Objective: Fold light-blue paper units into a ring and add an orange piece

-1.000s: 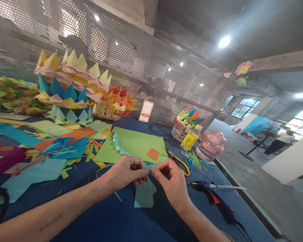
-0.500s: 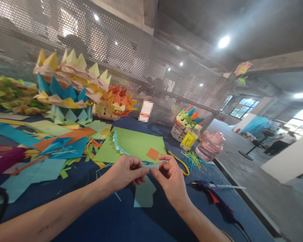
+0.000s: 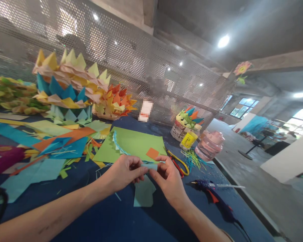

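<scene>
At a dark blue bench (image 3: 111, 223) crowded with cut paper, seen from the head camera, two bare hands meet over a small light-blue paper piece (image 3: 150, 166). The left hand (image 3: 127, 171) has its end between thumb and fingers, its grip closed to a pinch; the right hand (image 3: 169, 176) pinches the other end just as narrowly, with a short stretch of paper showing between them. Whether the piece is creased cannot be told at this size. It sits above the bench, near the front edge of a green sheet (image 3: 138, 139), on which lie an orange square (image 3: 152, 153) and a curved light-blue trim (image 3: 119, 145).

Shaping or folding the piece appears to be the step in hand, and the next move seems to call for matched edges and steady fingertip pressure, neither end let slip.

Below the hands, a larger light-blue scrap (image 3: 143, 195) rests flat. To the right lie yellow-and-red-handled scissors (image 3: 184, 163) and a dark blue glue gun (image 3: 212, 193), both untouched. Pointed paper crafts (image 3: 70, 80) stand at the back left.
</scene>
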